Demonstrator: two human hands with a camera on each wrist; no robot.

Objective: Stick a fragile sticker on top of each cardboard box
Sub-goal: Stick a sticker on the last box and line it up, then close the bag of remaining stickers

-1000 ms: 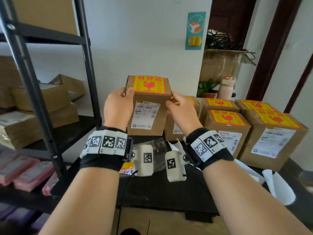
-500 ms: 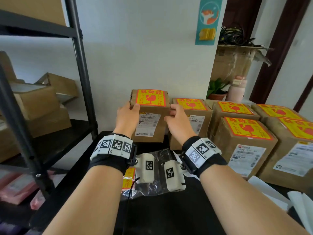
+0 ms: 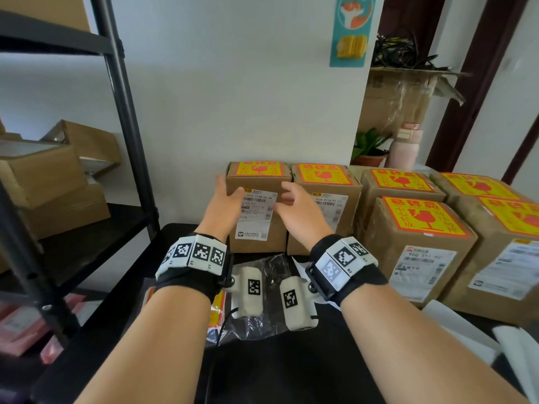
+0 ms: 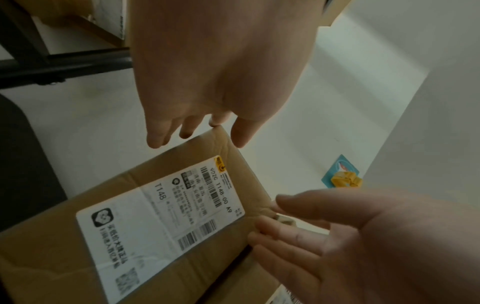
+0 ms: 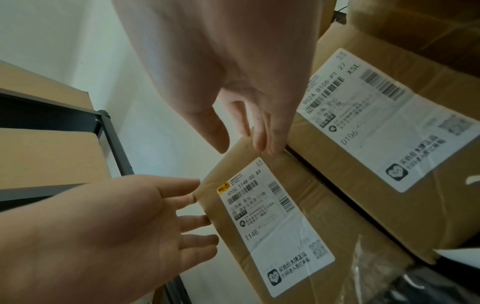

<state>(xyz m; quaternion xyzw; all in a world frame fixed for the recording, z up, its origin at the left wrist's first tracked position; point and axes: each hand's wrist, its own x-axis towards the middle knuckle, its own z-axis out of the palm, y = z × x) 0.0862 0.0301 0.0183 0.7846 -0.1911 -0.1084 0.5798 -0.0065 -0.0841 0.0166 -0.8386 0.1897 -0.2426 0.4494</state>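
Observation:
A cardboard box stands on the black table at the left end of the back row, against the white wall. A yellow and red fragile sticker lies on its top and a white shipping label on its front. My left hand hovers at the box's upper left edge with fingers spread and straight. My right hand is at the upper right edge, fingers extended. Neither hand grips anything. In the wrist views the left hand and right hand flank the same box.
Several more stickered boxes fill the table to the right. A clear bag of stickers lies under my wrists. A black metal rack with cartons stands left. White backing papers lie at the right; a plant and pink bottle behind.
The box, held in the air one second ago, came down onto the table beside the row. Both hands have let go of it and opened.

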